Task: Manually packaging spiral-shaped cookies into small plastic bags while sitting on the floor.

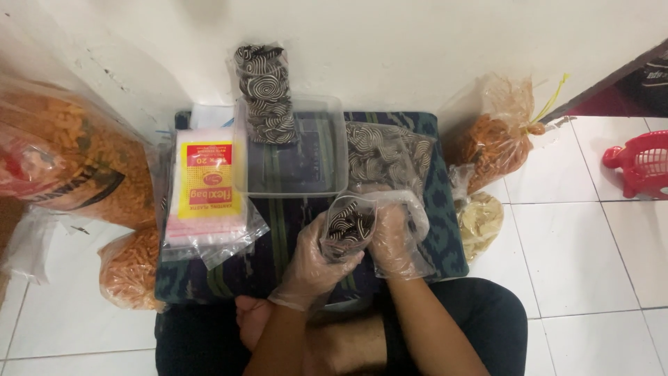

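Head view: the left hand (311, 261) and the right hand (394, 244), both in thin clear plastic gloves, grip a small clear bag (348, 224) partly filled with black-and-white swirl cookies, held just above the patterned cloth (424, 139). The left fingers are curled tight round the bag's lower side; the right fingers pinch its open top. The likely trouble is slippage: glove on slick plastic gives poor grip, so the bag could tip and spill cookies over the cloth, or a squeeze could snap the brittle swirls. Behind it stands a clear plastic tub (292, 150) with a filled bag (264, 94) leaning in it, a larger cookie bag (386, 153) beside it, and a stack of empty bags (209, 188) to the left. Orange snack bags (76, 160) sit on white floor tiles (584, 251) against a white wall, a red basket (643, 161) far right
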